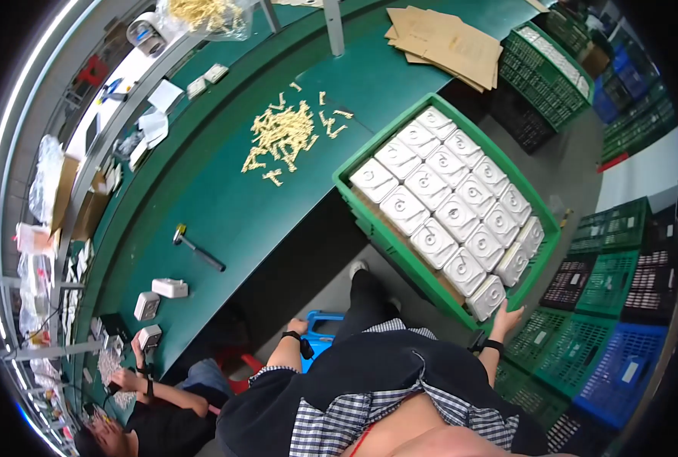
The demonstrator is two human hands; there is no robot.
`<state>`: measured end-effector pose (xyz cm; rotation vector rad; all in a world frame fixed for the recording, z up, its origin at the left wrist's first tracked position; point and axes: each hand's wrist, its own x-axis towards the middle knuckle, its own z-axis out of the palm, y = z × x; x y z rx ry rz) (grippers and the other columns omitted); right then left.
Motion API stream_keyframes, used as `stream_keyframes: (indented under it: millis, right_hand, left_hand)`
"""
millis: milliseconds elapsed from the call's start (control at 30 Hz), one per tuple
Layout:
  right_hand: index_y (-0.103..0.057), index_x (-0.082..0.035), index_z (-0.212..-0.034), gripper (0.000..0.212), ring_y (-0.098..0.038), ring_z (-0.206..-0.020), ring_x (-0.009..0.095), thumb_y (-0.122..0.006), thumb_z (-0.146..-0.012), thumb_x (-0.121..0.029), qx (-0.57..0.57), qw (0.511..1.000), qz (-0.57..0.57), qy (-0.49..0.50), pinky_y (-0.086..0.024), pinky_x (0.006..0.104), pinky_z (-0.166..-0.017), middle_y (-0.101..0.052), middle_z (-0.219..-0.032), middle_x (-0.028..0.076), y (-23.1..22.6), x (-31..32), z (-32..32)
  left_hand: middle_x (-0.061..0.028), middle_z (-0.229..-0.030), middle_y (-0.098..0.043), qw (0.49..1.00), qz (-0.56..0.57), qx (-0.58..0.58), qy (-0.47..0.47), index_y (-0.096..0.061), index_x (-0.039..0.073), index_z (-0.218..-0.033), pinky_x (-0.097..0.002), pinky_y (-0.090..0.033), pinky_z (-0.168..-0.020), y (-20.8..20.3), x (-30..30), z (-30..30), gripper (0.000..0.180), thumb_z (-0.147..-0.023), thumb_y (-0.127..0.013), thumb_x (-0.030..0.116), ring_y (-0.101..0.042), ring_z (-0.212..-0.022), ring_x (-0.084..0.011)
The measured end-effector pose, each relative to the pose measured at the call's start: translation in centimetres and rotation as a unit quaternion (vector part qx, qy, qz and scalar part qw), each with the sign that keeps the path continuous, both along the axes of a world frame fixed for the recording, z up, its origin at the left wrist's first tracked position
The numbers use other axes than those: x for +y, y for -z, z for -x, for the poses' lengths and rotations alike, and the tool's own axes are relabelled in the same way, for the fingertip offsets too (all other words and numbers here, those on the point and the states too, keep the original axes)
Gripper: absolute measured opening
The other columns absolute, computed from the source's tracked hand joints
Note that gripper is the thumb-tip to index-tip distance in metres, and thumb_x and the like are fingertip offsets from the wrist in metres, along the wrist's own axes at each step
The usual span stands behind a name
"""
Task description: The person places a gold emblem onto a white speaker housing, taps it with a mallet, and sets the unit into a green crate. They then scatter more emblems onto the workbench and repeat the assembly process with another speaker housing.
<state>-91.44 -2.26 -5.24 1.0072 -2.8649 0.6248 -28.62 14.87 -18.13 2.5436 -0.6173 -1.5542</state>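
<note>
We look down on a long green workbench (pixel 224 206) that curves from seven o'clock up to one o'clock. A green plastic crate (pixel 400 251) rests on its near edge at the picture's centre, jutting out over the grey floor and packed with rows of white moulded housings (pixel 445 209). Our right hand (pixel 506 316) grips the crate's near corner at four o'clock, fingers curled over the rim. Our left hand (pixel 298 327) hangs at six o'clock near a blue stool (pixel 323 324); we cannot tell whether its fingers are spread or closed. On the bench, a scatter of small cream-coloured parts (pixel 285 133) lies at eleven o'clock, flat cardboard sheets (pixel 445 42) at one o'clock, and a hammer (pixel 198 247) at nine o'clock, with a few white housings beyond. A seated co-worker (pixel 163 404) at seven o'clock handles a housing (pixel 150 337). Stacked green, blue and black crates (pixel 605 320) fill the floor from two to four o'clock.
</note>
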Motion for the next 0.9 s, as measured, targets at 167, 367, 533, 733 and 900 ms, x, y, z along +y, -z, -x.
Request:
stream_keyframes:
  millis: [167, 367, 533, 733, 900]
  right_hand:
    - [-0.061, 0.005, -0.088, 0.040, -0.062, -0.068, 0.028, -0.065, -0.080, -0.034, -0.191, 0.979, -0.067, -0.018, -0.050, 0.0370, -0.062, -0.062, -0.079, 0.022, -2.1, -2.7, 5.5]
    - [-0.057, -0.003, -0.059, 0.037, -0.053, -0.038, 0.016, -0.062, -0.085, -0.028, -0.433, 0.881, -0.113, -0.155, -0.042, 0.0289, -0.037, -0.058, -0.052, 0.009, -2.3, -3.1, 11.6]
    - [-0.056, -0.007, -0.075, 0.029, -0.053, -0.047, 0.011, -0.060, -0.087, -0.033, -0.548, 0.788, -0.185, -0.211, -0.039, 0.0212, -0.041, -0.057, -0.060, 0.001, -2.9, -6.1, 15.9]
    - [-0.054, -0.009, -0.101, 0.036, -0.056, -0.071, 0.013, -0.061, -0.086, -0.041, -0.648, 0.705, -0.104, -0.269, -0.042, 0.0233, -0.060, -0.056, -0.080, 0.000, -1.4, -8.9, 20.2]
    - [-0.048, -0.011, -0.112, 0.044, -0.054, -0.089, 0.018, -0.064, -0.084, -0.041, -0.665, 0.689, -0.131, -0.258, -0.042, 0.0302, -0.072, -0.054, -0.102, 0.003, -2.2, -12.1, 21.6]
  left_hand:
    - [-0.0181, -0.095, -0.065, 0.991, 0.105, -0.043, 0.065, -0.066, 0.006, -0.096, -0.0407, -0.048, -0.084, 0.2, -7.0, 1.1, 0.032, -0.077, -0.056, 0.029, -0.060, -0.095, -0.0348]
    - [-0.0186, -0.095, -0.065, 0.964, 0.242, -0.102, 0.052, -0.064, 0.004, -0.099, -0.0394, -0.049, -0.081, -8.5, -14.5, 10.9, 0.031, -0.079, -0.056, 0.025, -0.062, -0.092, -0.0324]
    - [-0.0190, -0.096, -0.065, 0.958, 0.266, -0.104, 0.020, -0.062, 0.002, -0.102, -0.0391, -0.049, -0.080, -11.4, -11.2, 21.5, 0.033, -0.079, -0.057, 0.025, -0.062, -0.091, -0.0325]
    - [-0.0154, -0.093, -0.066, 0.967, 0.201, -0.155, 0.004, -0.062, 0.002, -0.102, -0.0360, -0.051, -0.076, -12.7, 2.5, 36.1, 0.034, -0.079, -0.059, 0.026, -0.064, -0.085, -0.0286]
    - [-0.0086, -0.084, -0.067, 0.936, 0.186, -0.055, -0.293, -0.063, 0.002, -0.099, -0.0321, -0.050, -0.072, -17.2, 12.8, 43.1, 0.031, -0.080, -0.060, 0.026, -0.064, -0.079, -0.0181]
